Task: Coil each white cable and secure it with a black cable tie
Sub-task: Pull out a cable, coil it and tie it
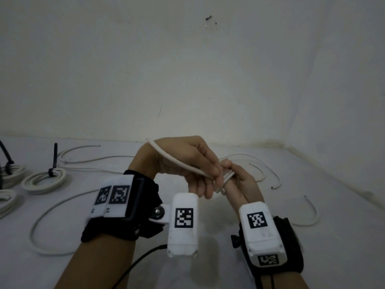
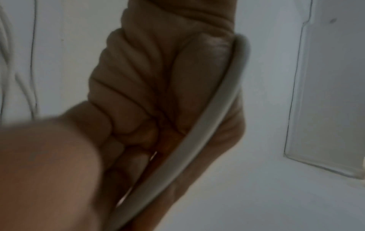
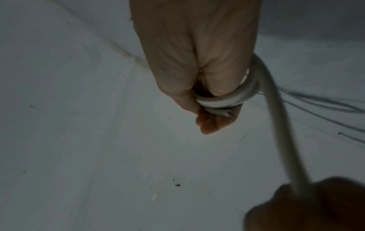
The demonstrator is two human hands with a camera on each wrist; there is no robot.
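The white cable (image 1: pixel 177 161) is held up off the white surface (image 1: pixel 208 274), between the two hands. The right hand (image 1: pixel 242 184) has several turns wound around its fingers (image 3: pixel 217 123), and the right wrist view shows the cut end of the cable tucked against them under those turns. The left hand (image 1: pixel 187 161) curls its fingers round the free length and leads it toward the coil, the tail sticking out past the left wrist. The main risk, as a judgement, lies in the turns sitting near the fingertips: if the left hand pulls slack or the right fingers relax, the loops could slide off and spring open, since the cable looks stiff. The tucked end could also slip out and loosen the first turn. Winding too tightly would make the coil hard to draw off the fingers for tying. No loose tie shows within reach; at the left lies a finished coil (image 1: pixel 44 181) with its black cable tie (image 1: pixel 54 163) standing upright, so fetching another one-handed could let the coil unwind. Loose cables (image 1: pixel 83 197) lying nearby could snag the tail.
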